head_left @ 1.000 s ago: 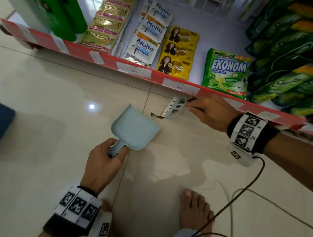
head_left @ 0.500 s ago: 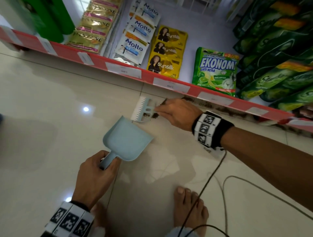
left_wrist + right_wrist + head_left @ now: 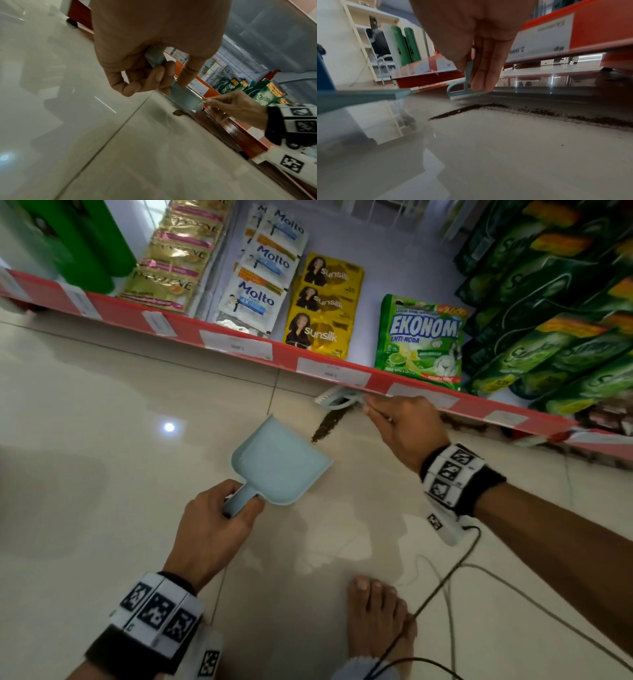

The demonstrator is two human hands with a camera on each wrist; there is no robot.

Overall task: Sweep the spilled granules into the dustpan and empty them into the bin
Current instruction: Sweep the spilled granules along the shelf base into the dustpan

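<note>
Glossy cream floor tiles (image 3: 102,474) fill the lower frame, edged above by a red shelf lip (image 3: 342,364) where Molto, Sunsilk and Ekonomi sachets are read. At centre, a smooth pale-blue plastic dustpan (image 3: 277,463) is gripped by its handle in the left hand (image 3: 212,529). Since the earlier frame, the small toothed brush (image 3: 337,400), pinched by the right hand (image 3: 407,429), has been drawn back to the shelf, baring a dark streak of granules (image 3: 327,426) just beside the pan's mouth.
</note>
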